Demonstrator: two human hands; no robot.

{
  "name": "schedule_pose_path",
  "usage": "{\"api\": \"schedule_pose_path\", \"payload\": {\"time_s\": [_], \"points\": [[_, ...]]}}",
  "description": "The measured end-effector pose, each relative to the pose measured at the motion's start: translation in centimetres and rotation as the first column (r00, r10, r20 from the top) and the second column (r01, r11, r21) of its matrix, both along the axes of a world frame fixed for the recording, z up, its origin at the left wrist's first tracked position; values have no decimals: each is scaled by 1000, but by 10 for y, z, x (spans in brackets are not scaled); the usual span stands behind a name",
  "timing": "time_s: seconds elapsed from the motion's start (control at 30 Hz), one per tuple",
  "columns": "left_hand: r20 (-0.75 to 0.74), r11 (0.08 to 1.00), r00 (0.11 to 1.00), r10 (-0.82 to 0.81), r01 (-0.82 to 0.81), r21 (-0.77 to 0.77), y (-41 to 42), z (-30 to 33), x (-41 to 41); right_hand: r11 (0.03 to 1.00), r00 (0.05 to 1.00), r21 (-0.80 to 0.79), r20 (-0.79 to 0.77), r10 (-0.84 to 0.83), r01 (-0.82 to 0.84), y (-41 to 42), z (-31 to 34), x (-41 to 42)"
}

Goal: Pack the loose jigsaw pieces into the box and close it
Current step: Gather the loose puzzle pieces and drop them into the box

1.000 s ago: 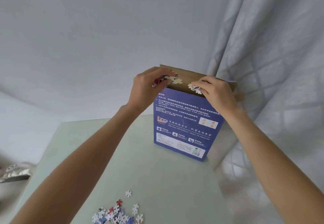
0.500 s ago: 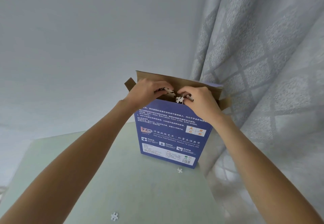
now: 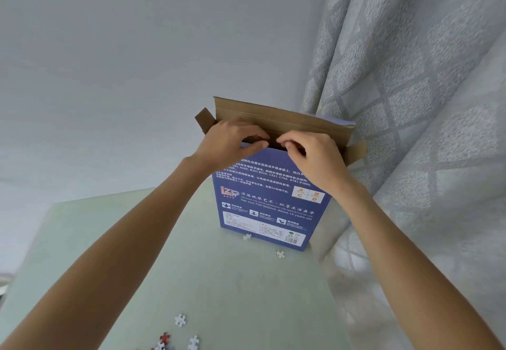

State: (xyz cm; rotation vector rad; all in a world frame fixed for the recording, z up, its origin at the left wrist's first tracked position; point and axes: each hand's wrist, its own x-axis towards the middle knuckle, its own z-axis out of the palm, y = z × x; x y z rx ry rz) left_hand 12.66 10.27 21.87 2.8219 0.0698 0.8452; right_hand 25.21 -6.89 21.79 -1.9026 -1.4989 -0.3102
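pale wall and a grey diamond-patterned curtain (image 3: 410, 103) stand behind the smooth pale-green surface (image 3: 219, 281). your blue printed box (image 3: 268, 199) stands upright near its far edge, brown cardboard flaps open at the top. your left hand (image 3: 230, 141) and right hand (image 3: 315, 155) sit at the mouth, fingers curled in a narrow grip; whether they hold pieces, you cannot tell. this looks like the dropping-in step. next, you likely need to gather the knobbed loose pieces (image 3: 180, 319) scattered near the box and at the front edge.

Box (image 3: 269, 199) interior hidden by hands; piece pile (image 3: 164, 343) (bottom edge) cropped.
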Motion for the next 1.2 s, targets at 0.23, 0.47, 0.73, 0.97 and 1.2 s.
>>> {"api": "schedule_pose_path", "payload": {"time_s": [0.23,0.47,0.73,0.97,1.2], "points": [[217,989,973,80,-106,108,-19,-14,-24,961,971,260,239,26,-90,-36,-23,-38],[75,948,962,263,-243,-204,-56,-102,-110,996,997,-90,-82,-8,1,-75,-160,-74],[-585,631,687,431,-693,-349,-90,-248,-246,701,939,-711,-196,-282,62,-59,-281,-75],[-742,452,499,447,-842,-294,-96,-292,-291,698,946,-709,-149,-286,99,-6,-311,-106],[-556,452,575,600,-817,-358,-76,-303,-307,733,993,-677,-24,-112,67,44,-317,-109]]}}
